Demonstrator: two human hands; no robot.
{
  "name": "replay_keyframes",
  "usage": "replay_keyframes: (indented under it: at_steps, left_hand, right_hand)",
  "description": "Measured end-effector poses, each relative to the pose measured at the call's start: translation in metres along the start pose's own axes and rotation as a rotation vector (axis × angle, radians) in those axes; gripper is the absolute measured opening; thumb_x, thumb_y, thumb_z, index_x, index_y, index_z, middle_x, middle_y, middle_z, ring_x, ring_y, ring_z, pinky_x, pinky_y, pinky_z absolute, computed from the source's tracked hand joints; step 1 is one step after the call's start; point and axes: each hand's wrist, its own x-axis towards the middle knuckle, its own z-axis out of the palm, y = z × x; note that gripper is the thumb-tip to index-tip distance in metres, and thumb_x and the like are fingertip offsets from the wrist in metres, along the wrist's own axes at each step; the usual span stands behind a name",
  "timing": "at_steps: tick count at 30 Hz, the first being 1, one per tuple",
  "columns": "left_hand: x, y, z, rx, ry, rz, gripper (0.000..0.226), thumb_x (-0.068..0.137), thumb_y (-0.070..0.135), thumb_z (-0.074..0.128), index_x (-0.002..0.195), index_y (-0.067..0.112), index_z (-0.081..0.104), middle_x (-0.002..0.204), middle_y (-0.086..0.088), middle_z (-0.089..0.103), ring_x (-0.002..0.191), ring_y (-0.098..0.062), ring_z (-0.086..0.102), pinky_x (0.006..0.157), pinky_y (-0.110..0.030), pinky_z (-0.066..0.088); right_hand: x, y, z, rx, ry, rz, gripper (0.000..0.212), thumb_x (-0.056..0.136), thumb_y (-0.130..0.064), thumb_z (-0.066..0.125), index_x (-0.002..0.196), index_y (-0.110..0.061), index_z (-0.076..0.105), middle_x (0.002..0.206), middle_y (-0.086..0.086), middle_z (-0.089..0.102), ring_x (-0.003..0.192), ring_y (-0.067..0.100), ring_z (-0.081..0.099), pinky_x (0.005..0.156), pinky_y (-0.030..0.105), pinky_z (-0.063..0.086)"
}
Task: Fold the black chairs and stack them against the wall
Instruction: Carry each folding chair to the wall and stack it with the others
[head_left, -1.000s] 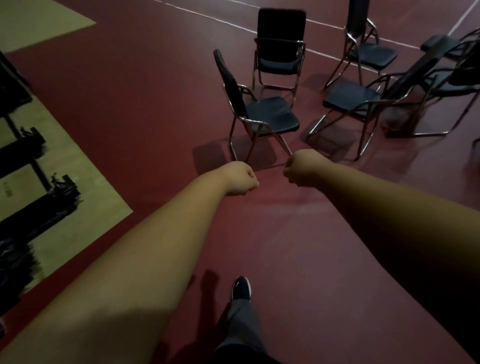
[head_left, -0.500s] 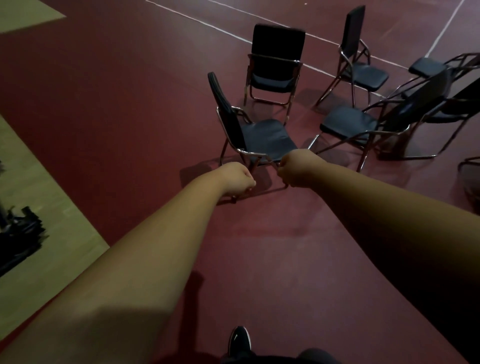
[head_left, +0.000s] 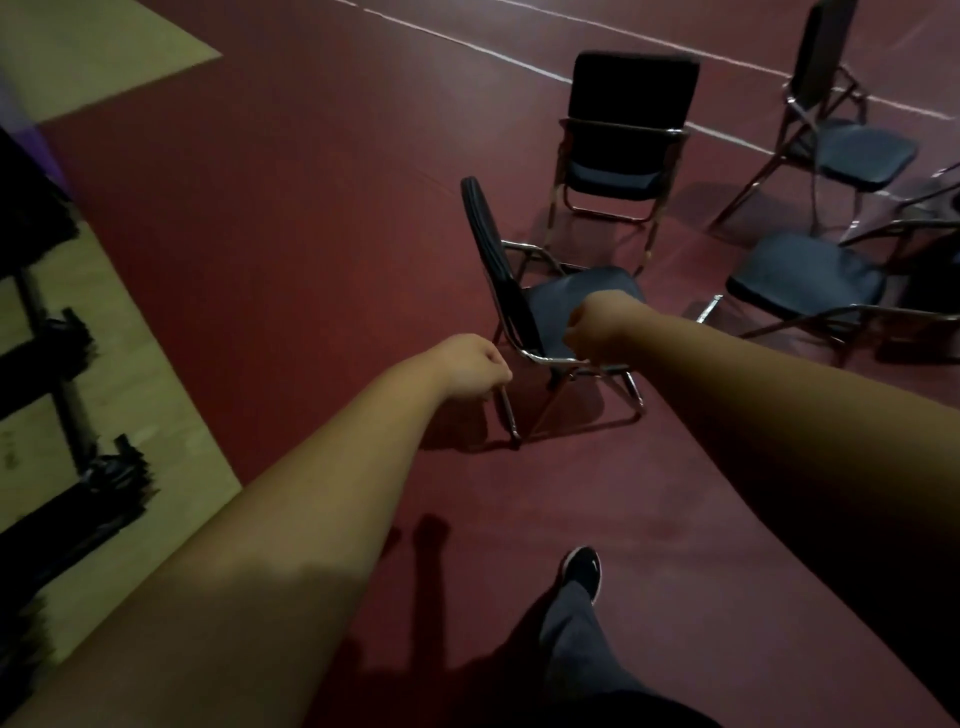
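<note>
Nearest black chair (head_left: 561, 299) stood unfolded at view centre, side-on, backrest toward 9 o'clock, seat toward 3. Padded seat and back matte and dark. Tube frame chrome, with curved arm rails and a looped base.

Left hand (head_left: 472, 364) was a clenched fist just beside the rear leg, at the chair's 8 o'clock. Right hand (head_left: 597, 327) was also a fist, over the near arm rail. No grasp showed on either.

Step judged: the approach, with folding not begun. Next move likely calls for opening the fingers, taking the backrest top and lifting the seat's front edge.

Second chair (head_left: 631, 98) stood at 1 o'clock, two more chairs (head_left: 805, 275) toward 2 and 3, all unfolded. Red floor (head_left: 285, 234) was smooth, with a white line (head_left: 467, 44) at 12. Tan flooring (head_left: 130, 374) at 9 held dark shapes too blurred to name.
</note>
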Motion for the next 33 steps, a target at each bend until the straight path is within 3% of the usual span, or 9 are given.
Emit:
replay_keyframes:
  at_steps: [5, 8, 10, 16, 19, 22, 26, 29, 33]
  left_hand:
    - [0.07, 0.009, -0.041, -0.033, 0.036, -0.136, 0.019, 0.099, 0.022, 0.065, 0.106, 0.007, 0.075, 0.104, -0.015, 0.079, 0.099, -0.031, 0.076, 0.077, -0.03, 0.055]
    - [0.109, 0.021, -0.06, -0.104, 0.091, -0.181, 0.021, 0.099, 0.021, 0.062, 0.107, 0.007, 0.075, 0.106, -0.014, 0.079, 0.1, -0.031, 0.076, 0.074, -0.028, 0.051]
    - [0.127, 0.027, -0.068, -0.134, 0.106, -0.192, 0.02, 0.098, 0.02, 0.062, 0.105, 0.007, 0.076, 0.104, -0.012, 0.079, 0.099, -0.03, 0.076, 0.075, -0.028, 0.052]
    - [0.174, 0.034, -0.095, -0.148, 0.146, -0.195, 0.015, 0.096, 0.022, 0.066, 0.101, 0.012, 0.076, 0.1, -0.009, 0.08, 0.098, -0.029, 0.076, 0.089, -0.039, 0.059]
    - [0.201, 0.026, -0.109, -0.193, 0.155, -0.196, 0.013, 0.096, 0.02, 0.063, 0.094, 0.015, 0.076, 0.096, -0.008, 0.08, 0.095, -0.03, 0.077, 0.078, -0.034, 0.057]
    - [0.233, 0.018, -0.123, -0.236, 0.151, -0.202, 0.016, 0.096, 0.019, 0.062, 0.097, 0.011, 0.076, 0.097, -0.012, 0.08, 0.089, -0.026, 0.077, 0.068, -0.028, 0.049]
    - [0.286, 0.013, -0.138, -0.258, 0.137, -0.198, 0.023, 0.098, 0.015, 0.059, 0.099, -0.003, 0.074, 0.092, -0.021, 0.077, 0.075, -0.024, 0.067, 0.065, -0.028, 0.048]
    - [0.33, 0.007, -0.148, -0.203, 0.118, -0.208, 0.025, 0.096, 0.018, 0.059, 0.082, 0.0, 0.071, 0.075, -0.017, 0.071, 0.063, -0.026, 0.061, 0.055, -0.026, 0.043]
    - [0.374, -0.003, -0.163, -0.275, 0.102, -0.235, 0.023, 0.099, 0.021, 0.054, 0.093, 0.003, 0.067, 0.077, -0.011, 0.067, 0.075, -0.031, 0.069, 0.056, -0.027, 0.044]
  right_hand:
    - [0.095, -0.007, -0.036, -0.029, -0.077, -0.125, 0.028, 0.097, -0.022, 0.058, 0.112, -0.006, 0.074, 0.111, 0.016, 0.076, 0.103, 0.036, 0.072, 0.092, 0.043, 0.059]
    - [0.146, -0.004, -0.06, -0.053, -0.131, -0.135, 0.029, 0.098, -0.022, 0.057, 0.107, -0.001, 0.075, 0.102, 0.014, 0.078, 0.088, 0.031, 0.075, 0.071, 0.037, 0.06]
    - [0.17, -0.004, -0.073, -0.026, -0.156, -0.121, 0.023, 0.099, -0.019, 0.058, 0.103, -0.002, 0.073, 0.099, 0.013, 0.078, 0.082, 0.03, 0.074, 0.056, 0.031, 0.052]
    - [0.236, -0.015, -0.094, 0.046, -0.214, -0.081, 0.019, 0.098, -0.016, 0.061, 0.105, -0.004, 0.074, 0.1, 0.012, 0.079, 0.079, 0.029, 0.077, 0.051, 0.028, 0.054]
    - [0.26, -0.024, -0.091, 0.126, -0.171, -0.073, 0.023, 0.094, -0.019, 0.068, 0.116, -0.013, 0.073, 0.105, 0.014, 0.077, 0.077, 0.028, 0.07, 0.053, 0.029, 0.048]
    - [0.284, -0.03, -0.087, 0.137, -0.179, -0.055, 0.026, 0.094, -0.023, 0.068, 0.117, -0.013, 0.073, 0.104, 0.012, 0.077, 0.086, 0.03, 0.075, 0.06, 0.032, 0.055]
    - [0.317, -0.038, -0.094, 0.027, -0.245, -0.035, 0.025, 0.097, -0.024, 0.057, 0.099, -0.009, 0.077, 0.095, 0.009, 0.08, 0.085, 0.029, 0.078, 0.075, 0.042, 0.064]
    - [0.342, -0.045, -0.1, 0.048, -0.245, 0.01, 0.021, 0.097, -0.019, 0.057, 0.091, -0.008, 0.074, 0.093, 0.011, 0.08, 0.084, 0.03, 0.079, 0.077, 0.048, 0.065]
    - [0.379, -0.057, -0.105, 0.075, -0.236, 0.094, 0.027, 0.099, -0.021, 0.056, 0.101, -0.004, 0.076, 0.097, 0.012, 0.08, 0.085, 0.03, 0.079, 0.077, 0.046, 0.064]
